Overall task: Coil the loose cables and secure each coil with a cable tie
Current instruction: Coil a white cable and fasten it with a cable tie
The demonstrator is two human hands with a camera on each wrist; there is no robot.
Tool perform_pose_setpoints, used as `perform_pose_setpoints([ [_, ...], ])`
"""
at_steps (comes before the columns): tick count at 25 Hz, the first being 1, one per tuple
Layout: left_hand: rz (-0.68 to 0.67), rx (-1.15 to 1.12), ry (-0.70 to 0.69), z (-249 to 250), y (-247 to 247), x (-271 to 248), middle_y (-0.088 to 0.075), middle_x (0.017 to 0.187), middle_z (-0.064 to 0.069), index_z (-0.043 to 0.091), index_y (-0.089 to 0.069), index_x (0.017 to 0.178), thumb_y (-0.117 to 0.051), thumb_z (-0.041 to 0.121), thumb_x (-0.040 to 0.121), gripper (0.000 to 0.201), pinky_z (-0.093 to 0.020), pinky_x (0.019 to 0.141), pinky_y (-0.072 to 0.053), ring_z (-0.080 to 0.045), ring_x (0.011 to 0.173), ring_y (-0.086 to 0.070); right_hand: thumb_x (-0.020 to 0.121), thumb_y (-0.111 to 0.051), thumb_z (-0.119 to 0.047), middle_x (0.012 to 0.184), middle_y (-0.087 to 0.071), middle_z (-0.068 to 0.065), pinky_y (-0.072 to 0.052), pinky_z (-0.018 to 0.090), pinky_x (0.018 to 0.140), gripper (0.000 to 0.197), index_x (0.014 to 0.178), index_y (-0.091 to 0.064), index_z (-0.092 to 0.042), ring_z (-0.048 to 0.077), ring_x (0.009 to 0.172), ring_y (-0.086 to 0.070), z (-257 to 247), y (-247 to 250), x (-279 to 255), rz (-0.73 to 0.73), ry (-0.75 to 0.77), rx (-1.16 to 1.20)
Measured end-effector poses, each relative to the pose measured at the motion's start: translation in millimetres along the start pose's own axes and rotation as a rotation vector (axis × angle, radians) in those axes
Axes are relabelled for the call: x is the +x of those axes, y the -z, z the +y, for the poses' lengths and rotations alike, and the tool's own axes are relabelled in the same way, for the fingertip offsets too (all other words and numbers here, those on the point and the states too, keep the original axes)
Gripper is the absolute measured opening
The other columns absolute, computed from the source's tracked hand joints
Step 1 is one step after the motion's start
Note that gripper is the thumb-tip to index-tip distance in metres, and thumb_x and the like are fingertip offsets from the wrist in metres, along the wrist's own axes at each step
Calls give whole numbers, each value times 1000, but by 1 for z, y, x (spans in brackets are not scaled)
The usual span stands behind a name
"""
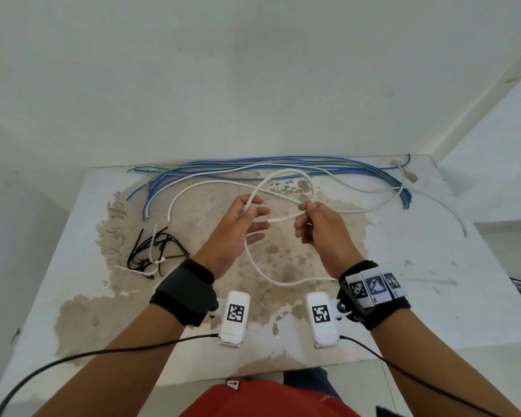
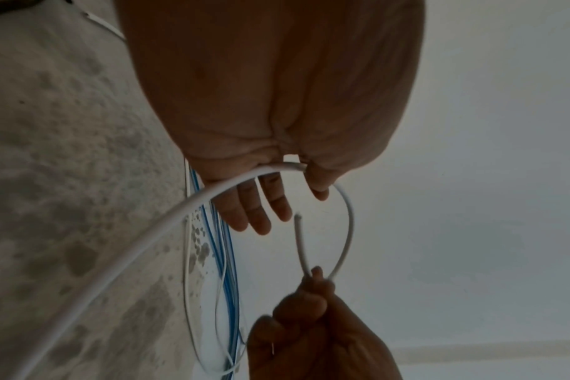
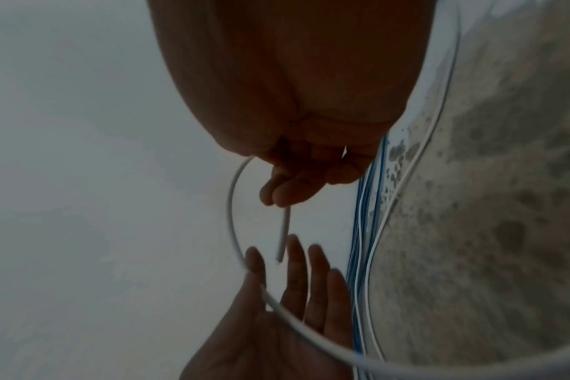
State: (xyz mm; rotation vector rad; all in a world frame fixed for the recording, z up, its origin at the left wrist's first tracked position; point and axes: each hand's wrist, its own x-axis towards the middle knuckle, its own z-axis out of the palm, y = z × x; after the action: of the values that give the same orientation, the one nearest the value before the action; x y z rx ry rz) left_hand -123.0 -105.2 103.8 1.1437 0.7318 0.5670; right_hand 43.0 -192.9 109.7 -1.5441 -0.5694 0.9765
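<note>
Both forearms are bare — each carries a black wrist strap [image 1: 183, 291] with a white camera unit [image 1: 234, 319] on its inner side, printed with a black-and-white square marker. The right strap [image 1: 373, 294] also bears three white marker tiles [image 1: 373, 285]. A thin black cable [image 1: 103, 353] runs back from each unit — below, a red shirt [image 1: 268, 400]

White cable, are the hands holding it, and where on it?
Yes. The right hand pinches the white cable near its free end; the left hand holds it further along, so a loop arches between them.
</note>
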Motion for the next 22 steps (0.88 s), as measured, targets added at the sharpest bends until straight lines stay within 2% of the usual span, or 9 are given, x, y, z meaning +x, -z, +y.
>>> perform_pose_setpoints([
  [2,-4,-79,13,-1,-6,0,-67,126,-4,27,-54,122,-38,15,108,24,-36,97,-49,-20,107,-67,110,-36,-20,70,-71,-3,-41,28,59,25,103,-59,-15,11,56,-60,1,-8,-2,-8,-38,83],
  [5,32,-250,23,-2,-12,2,-68,126,-11,15,-51,127,-36,9,107,25,-34,101,-50,-22,113,-68,110,-37,-21,86,-77,2,-43,27,60,23,109,-58,-14,13,62,-65,4,-16,-7,-40,-96,176],
  [7,70,-310,4,-3,-15,5,-71,118,-11,10,-55,121,-37,11,108,22,-36,102,-50,-24,112,-67,109,-38,-20,88,-77,3,-43,27,60,23,109,-60,-13,14,63,-65,4,-19,-10,-87,-141,211],
  [9,87,-345,-16,-6,-16,6,-73,103,-5,11,-58,113,-39,14,108,21,-37,102,-49,-23,107,-69,108,-41,-21,83,-73,2,-42,28,62,25,106,-65,-15,14,63,-62,5,-18,-11,-138,-166,190],
  [12,107,-394,-31,-7,-19,9,-65,87,1,15,-56,107,-36,15,109,20,-39,105,-48,-21,98,-68,106,-47,-22,85,-68,1,-44,28,65,25,104,-71,-18,15,68,-61,5,-13,-9,-185,-200,129],
  [14,141,-265,-74,-8,-21,10,-60,85,2,16,-56,104,-36,16,109,21,-36,99,-52,-19,95,-67,105,-51,-21,97,-68,2,-49,28,68,20,107,-70,-17,17,77,-64,2,-8,-4,-174,-197,109],
  [17,214,98,-176,-11,-22,16,-57,81,3,17,-57,104,-35,14,109,23,-27,85,-55,-17,85,-66,104,-55,-23,110,-69,-3,-53,32,78,14,114,-65,-24,18,91,-67,-6,5,11,-111,-110,111],
  [19,221,286,-226,-12,-25,21,-57,78,5,20,-59,103,-36,15,108,24,-32,84,-54,-15,79,-61,104,-54,-26,114,-70,-5,-53,33,82,20,121,-64,-29,15,95,-68,-15,16,22,-129,-41,20],
  [22,201,445,-212,-9,-38,30,-55,75,21,21,-60,103,-38,15,107,23,-35,79,-51,-6,72,-52,104,-53,-30,114,-69,-1,-52,24,80,23,123,-65,-34,6,90,-70,-26,28,34,-203,72,-190],
])
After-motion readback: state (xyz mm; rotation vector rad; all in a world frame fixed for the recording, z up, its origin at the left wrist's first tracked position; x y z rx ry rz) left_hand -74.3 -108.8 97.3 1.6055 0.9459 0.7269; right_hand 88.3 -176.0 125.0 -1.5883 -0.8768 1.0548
